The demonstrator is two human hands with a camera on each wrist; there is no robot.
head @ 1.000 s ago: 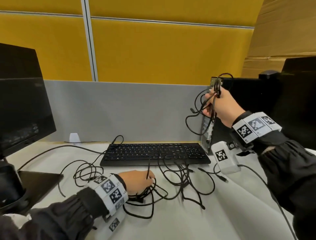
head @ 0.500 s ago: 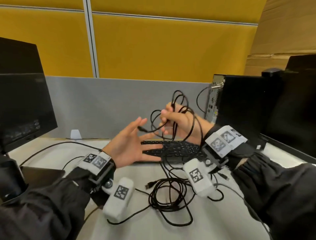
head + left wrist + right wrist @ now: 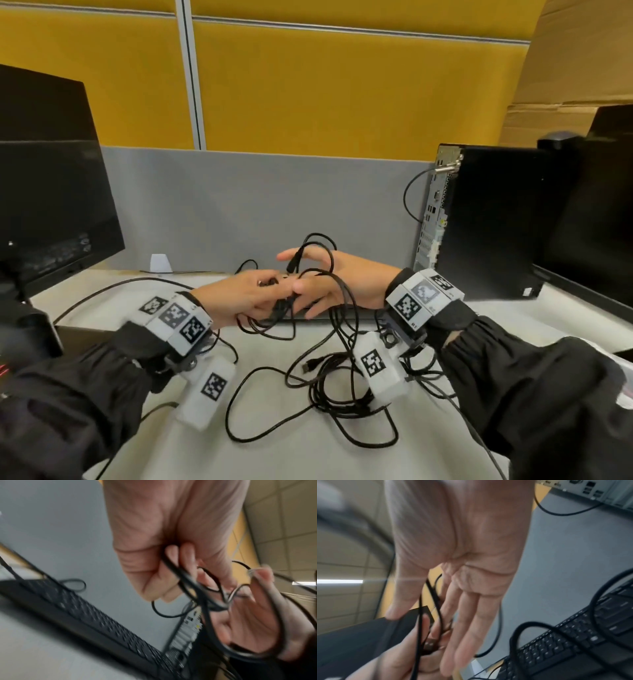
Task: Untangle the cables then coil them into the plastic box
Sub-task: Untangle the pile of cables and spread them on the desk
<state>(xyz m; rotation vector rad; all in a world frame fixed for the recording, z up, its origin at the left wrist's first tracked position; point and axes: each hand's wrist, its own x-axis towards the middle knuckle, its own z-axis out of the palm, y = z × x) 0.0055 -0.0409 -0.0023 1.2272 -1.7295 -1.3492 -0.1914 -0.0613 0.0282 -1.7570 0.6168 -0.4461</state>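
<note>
While looped over the spread right hand [image 3: 337,279], cables [image 3: 310,274] pinched in curled left hand [image 3: 239,296].

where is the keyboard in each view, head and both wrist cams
Head: the keyboard is almost hidden behind the left hand and right hand, only a dark strip at centre.
Left wrist: it runs diagonally across the lower left, below the left hand.
Right wrist: lower right corner, under cable loops, beside the right hand.
Shared landmark: the computer tower.
</note>
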